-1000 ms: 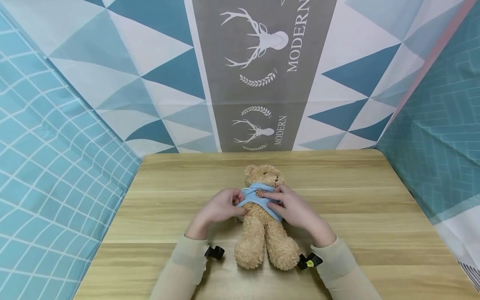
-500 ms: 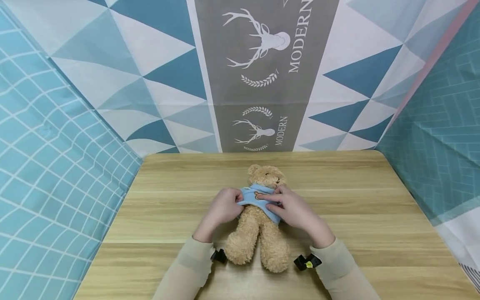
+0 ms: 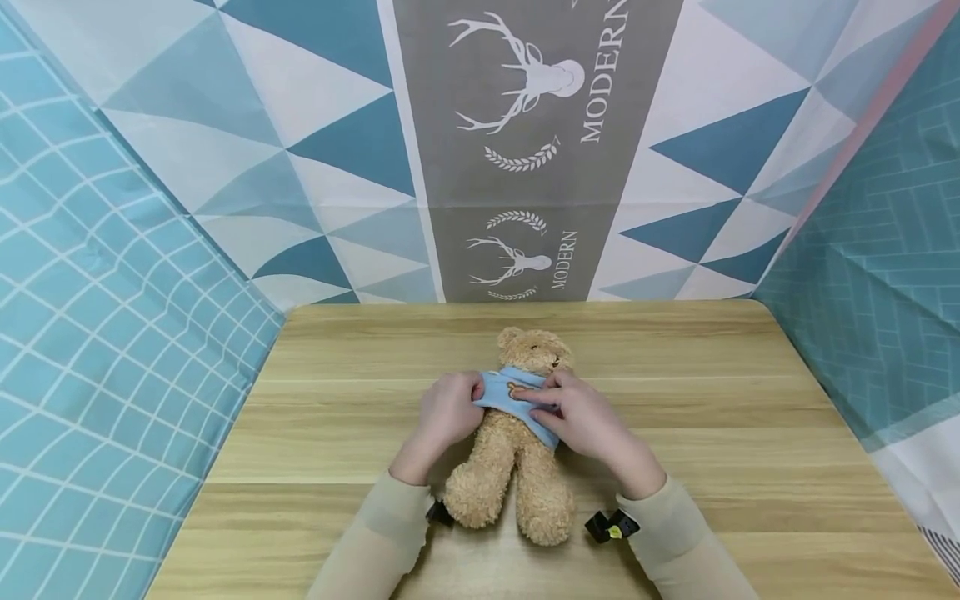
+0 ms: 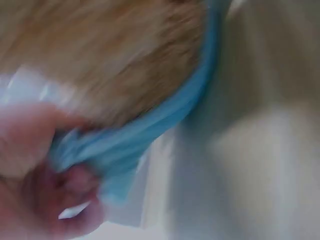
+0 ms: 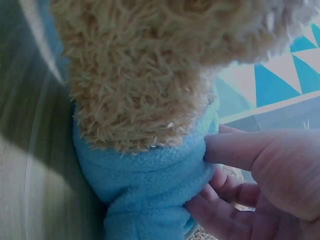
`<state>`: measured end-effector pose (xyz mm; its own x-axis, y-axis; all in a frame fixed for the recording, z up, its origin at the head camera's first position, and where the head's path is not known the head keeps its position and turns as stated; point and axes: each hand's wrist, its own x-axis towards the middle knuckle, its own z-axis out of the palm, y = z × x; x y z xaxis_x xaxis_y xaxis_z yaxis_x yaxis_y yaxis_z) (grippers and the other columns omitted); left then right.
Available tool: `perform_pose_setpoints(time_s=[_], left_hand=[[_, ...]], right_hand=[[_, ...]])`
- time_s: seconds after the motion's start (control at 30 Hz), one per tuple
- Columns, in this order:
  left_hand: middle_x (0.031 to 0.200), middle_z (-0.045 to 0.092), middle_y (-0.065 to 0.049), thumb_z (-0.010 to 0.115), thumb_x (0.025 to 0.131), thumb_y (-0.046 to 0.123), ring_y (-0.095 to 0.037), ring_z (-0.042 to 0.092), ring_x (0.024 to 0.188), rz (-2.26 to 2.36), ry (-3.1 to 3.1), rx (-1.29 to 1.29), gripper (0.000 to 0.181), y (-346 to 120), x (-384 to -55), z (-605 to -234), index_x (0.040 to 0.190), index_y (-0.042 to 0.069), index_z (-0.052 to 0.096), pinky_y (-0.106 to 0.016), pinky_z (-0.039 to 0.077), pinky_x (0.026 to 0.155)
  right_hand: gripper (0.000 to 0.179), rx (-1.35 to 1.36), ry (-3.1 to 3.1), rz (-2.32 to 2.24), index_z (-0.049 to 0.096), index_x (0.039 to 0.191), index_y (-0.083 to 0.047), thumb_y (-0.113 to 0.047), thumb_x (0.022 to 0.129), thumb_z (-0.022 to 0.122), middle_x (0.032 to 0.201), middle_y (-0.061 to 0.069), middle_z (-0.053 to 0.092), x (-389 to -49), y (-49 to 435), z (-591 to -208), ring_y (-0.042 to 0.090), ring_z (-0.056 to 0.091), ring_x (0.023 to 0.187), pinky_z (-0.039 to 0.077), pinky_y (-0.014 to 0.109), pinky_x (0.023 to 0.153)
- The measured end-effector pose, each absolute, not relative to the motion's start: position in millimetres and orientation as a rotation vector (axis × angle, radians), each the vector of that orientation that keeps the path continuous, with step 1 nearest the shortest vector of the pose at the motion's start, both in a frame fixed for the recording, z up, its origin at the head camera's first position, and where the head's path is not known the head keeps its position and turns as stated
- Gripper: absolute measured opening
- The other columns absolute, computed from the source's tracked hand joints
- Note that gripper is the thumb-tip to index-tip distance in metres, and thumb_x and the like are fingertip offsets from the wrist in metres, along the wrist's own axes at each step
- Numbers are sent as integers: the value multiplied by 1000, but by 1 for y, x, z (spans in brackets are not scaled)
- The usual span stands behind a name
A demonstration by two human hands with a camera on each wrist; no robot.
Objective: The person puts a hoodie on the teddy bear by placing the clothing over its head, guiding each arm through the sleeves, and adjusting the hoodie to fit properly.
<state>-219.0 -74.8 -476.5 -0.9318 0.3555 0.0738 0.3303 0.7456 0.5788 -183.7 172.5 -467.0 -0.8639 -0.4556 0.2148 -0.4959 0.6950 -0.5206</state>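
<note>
A tan plush teddy bear lies on its back, its head toward the far side of the table. It wears a blue fleece shirt with a small brown bear emblem. My left hand pinches the shirt's hem at the bear's left-hand side in the head view; the left wrist view, blurred, shows the bunched blue hem between thumb and fingers. My right hand rests on the other side of the shirt, index finger stretched across its front. In the right wrist view its thumb and fingertips touch the fleece.
The wood-grain table extends on both sides of the bear. Patterned cloth hangs behind it, with blue cloth walls left and right. Black wrist devices sit near the bear's feet.
The bear's legs have swung to the left and its head has shifted slightly right. My left hand has rolled over, its fingers drawn in on the hem. My right hand stays nearly in place.
</note>
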Motion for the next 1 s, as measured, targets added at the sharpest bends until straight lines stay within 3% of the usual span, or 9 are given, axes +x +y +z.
perform_pose_setpoints(time_s=[0.1,0.2,0.3,0.47,0.63,0.8,1.0], left_hand=[[73,50,1,76,87,1,-14,45,64,1134,2668,643,24,-92,-224,-468,87,14,56,-27,39,57],[88,62,-6,88,89,22,-19,56,74,1248,2524,654,33,-108,-228,-460,103,8,61,-31,49,65],[99,64,-9,86,92,32,-21,60,84,1266,2524,634,43,-118,-232,-459,114,4,61,-35,53,73],[107,65,-10,77,100,28,-23,64,93,1337,2613,456,42,-126,-238,-464,125,-3,61,-37,54,80],[106,66,-12,83,95,33,-24,63,92,1305,2608,474,50,-122,-235,-461,125,-2,62,-39,54,78],[106,61,-11,97,78,25,-25,57,93,1231,2602,625,56,-107,-228,-457,116,4,63,-39,52,78],[100,60,-6,87,78,8,-21,57,86,1127,2797,493,32,-89,-226,-468,104,7,69,-38,52,77]], right_hand=[[40,806,-2818,808,76,136,-26,-15,99,80,106,-2,60,-182,169,-466,12,50,81,47,30,68],[40,821,-2801,745,76,136,-25,-13,98,80,113,-4,63,-181,166,-466,12,56,89,51,32,72],[39,824,-2781,742,76,133,-22,-9,97,80,117,-5,65,-180,164,-466,13,60,96,54,34,77],[37,841,-2761,745,77,130,-20,-7,96,80,127,0,66,-179,163,-467,22,64,115,57,44,94],[40,959,-2733,707,75,133,-19,-2,96,76,141,5,64,-180,161,-466,32,59,133,43,57,116],[44,981,-2730,747,74,135,-20,-1,95,74,142,5,63,-181,161,-467,34,59,130,45,57,113],[40,981,-2709,772,75,133,-19,-3,96,74,142,6,64,-181,159,-469,36,60,130,45,57,112]])
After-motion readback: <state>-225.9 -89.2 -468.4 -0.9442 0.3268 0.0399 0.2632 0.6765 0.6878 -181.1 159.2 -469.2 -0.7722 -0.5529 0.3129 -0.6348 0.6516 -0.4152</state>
